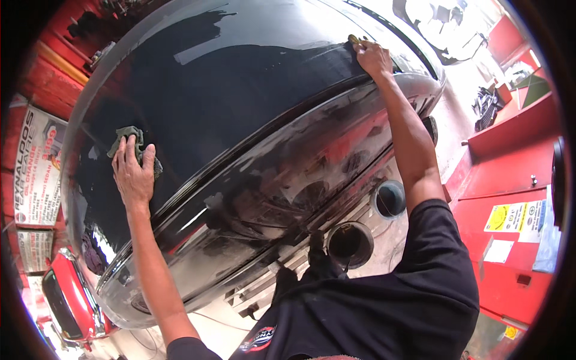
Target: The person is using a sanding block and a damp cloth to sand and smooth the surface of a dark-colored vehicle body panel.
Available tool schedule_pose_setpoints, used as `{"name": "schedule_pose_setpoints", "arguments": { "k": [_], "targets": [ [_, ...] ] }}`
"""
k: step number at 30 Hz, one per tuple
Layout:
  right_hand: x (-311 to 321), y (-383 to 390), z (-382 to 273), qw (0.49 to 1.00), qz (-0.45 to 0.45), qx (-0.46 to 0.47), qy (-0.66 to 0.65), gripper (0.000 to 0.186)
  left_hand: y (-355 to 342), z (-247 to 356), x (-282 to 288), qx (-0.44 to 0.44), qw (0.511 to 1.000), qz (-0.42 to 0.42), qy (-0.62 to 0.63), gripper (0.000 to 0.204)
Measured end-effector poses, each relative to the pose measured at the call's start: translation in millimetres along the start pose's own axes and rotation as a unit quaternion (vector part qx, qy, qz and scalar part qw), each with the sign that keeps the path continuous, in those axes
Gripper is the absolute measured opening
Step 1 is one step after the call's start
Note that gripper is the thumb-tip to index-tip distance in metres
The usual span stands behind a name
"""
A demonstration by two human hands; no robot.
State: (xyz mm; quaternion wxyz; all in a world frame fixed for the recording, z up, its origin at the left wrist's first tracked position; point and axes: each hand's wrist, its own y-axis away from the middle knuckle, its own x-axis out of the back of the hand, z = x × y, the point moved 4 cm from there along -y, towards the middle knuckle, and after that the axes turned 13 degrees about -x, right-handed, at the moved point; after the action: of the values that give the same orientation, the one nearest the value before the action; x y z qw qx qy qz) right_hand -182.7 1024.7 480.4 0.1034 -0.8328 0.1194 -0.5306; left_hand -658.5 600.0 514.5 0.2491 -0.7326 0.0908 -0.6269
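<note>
My left hand (135, 171) rests on a crumpled grey-green cloth (128, 132) on the left part of a glossy dark car panel (216, 102), its fingers slightly bent over the cloth. My right hand (375, 59) is farther up at the right, near the panel's curved seam, with its fingers closed on a small yellowish pad (353, 41). The panel has wet-looking streaks and pale reflections. Below the seam runs a dusty, curved lower body section (312, 162). A dark purple cloth (94, 252) lies at the panel's lower left.
Two buckets (389, 200) stand on the floor below the car, beside my legs. A red cabinet (498, 174) with stuck-on papers lines the right side. Signboards (39, 168) and a red vehicle (77, 300) are at the left. Cables (213, 321) cross the floor.
</note>
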Motion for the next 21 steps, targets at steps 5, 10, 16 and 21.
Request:
{"name": "schedule_pose_setpoints", "arguments": {
  "k": [5,10,16,21],
  "targets": [
    [4.8,120.3,-137.0,0.978,0.018,0.192,0.075,0.028,4.2,0.0,11.0,0.037,0.999,-0.018,-0.019,0.064],
    [16.9,241.0,-217.0,0.923,-0.027,0.312,-0.222,0.030,6.9,-12.5,7.1,0.002,1.000,-0.011,-0.008,0.063],
    [4.9,46.1,-36.8,0.977,0.065,0.188,-0.077,0.029,0.5,-2.6,12.7,-0.024,1.000,-0.013,-0.005,0.061],
    [-1.3,-53.6,39.4,0.993,-0.035,-0.104,0.044,0.062,-2.4,4.4,5.7,-0.012,1.000,0.003,0.000,0.061]
  ]
}}
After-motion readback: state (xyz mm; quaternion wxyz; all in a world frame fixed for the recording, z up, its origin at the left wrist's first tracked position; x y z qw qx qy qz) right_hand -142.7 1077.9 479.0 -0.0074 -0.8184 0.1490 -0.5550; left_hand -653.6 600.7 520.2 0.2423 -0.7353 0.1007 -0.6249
